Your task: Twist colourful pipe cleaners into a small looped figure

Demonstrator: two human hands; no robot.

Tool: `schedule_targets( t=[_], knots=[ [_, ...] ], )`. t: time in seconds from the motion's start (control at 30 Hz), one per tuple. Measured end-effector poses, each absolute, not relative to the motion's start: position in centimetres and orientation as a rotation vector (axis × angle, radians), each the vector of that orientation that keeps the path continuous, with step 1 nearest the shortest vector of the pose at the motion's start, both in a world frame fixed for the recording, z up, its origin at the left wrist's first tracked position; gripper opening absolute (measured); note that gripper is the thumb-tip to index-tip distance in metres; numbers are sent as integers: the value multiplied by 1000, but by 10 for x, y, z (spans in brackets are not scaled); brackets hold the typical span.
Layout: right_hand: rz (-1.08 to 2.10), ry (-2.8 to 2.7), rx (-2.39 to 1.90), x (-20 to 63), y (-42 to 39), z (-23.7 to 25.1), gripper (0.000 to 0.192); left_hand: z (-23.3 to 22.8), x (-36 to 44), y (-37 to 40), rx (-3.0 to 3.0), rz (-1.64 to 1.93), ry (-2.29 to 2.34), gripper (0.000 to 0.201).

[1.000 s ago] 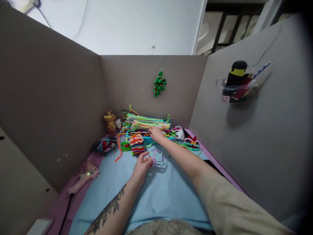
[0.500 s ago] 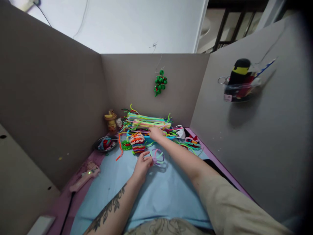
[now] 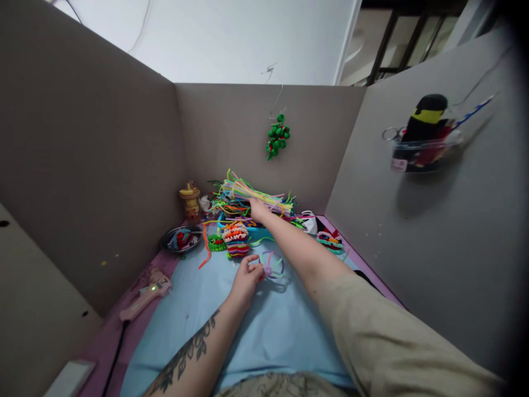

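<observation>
Head view, right hand: reaches further than a second ago into the pile of pipe cleaners at the far wall, fingers closed on a bundle now lifted at its left end.
Left hand: still on the blue mat, fingertips pinching the looped pipe-cleaner piece just right of it.
Nearby: striped coil beyond the left hand; pink glue gun at near left.

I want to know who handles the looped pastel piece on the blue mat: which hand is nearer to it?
Left. The left hand touches the looped pastel piece; the right hand is farther back, in the pipe-cleaner pile.
</observation>
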State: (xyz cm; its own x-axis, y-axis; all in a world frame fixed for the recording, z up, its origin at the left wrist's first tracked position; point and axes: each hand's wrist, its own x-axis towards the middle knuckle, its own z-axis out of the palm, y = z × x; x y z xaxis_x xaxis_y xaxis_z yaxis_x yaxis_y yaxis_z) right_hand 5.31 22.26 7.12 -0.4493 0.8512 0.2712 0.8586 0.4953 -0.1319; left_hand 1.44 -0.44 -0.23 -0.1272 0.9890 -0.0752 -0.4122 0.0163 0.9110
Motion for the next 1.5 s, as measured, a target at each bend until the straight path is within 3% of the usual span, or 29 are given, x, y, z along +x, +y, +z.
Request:
schedule_targets(
  t=[0.43,0.7,1.0,1.27,1.5],
  knots=[
    [-24,-2535,-1367,66,241,75,53,0,17,-6,799,1433,1001,44],
    [-23,-2565,-1414,70,227,71,25,0,18,-6,766,1428,1008,46],
    [-89,-2446,-1435,72,209,73,60,-6,17,-2,764,1405,1055,49],
    [17,-2633,-1396,70,200,56,30,-5,17,-4,804,1424,1014,46],
    [-3,-2561,-1319,73,199,52,39,-5,16,-4,804,1428,1016,46]
  ],
)
